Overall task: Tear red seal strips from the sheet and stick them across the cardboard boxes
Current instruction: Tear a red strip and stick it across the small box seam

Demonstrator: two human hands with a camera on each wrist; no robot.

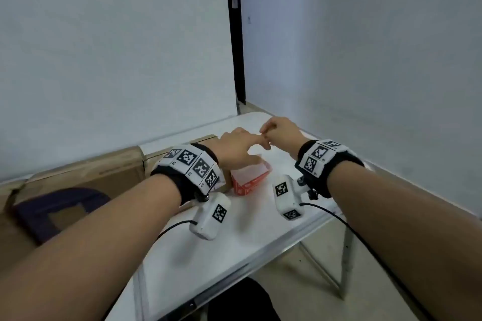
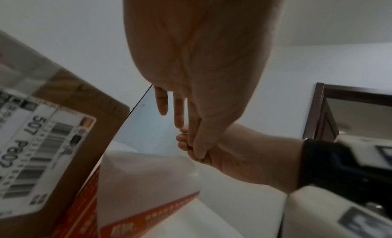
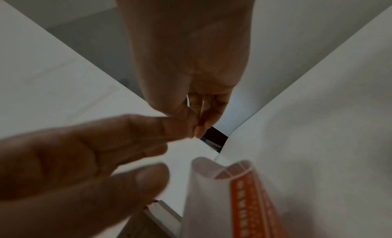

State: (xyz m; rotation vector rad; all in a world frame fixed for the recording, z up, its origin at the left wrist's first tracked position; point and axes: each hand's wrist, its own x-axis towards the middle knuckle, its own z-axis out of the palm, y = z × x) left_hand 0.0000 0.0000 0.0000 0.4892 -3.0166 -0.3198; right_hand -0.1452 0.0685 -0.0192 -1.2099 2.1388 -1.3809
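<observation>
The red-and-white seal sheet lies curled on the white table, under my left wrist; its red printed strips run along the edges, and one end is rolled up. My left hand hovers above it with straight fingers. My right hand pinches the tip of the left forefinger between thumb and fingers. No strip shows between them. Brown cardboard boxes lie flat at the left, one bearing a white barcode label.
A dark purple loop-shaped item rests on the near cardboard box. White walls close in behind and to the right of the table. The table's front edge and metal leg are near right. Cables trail from both wrist cameras.
</observation>
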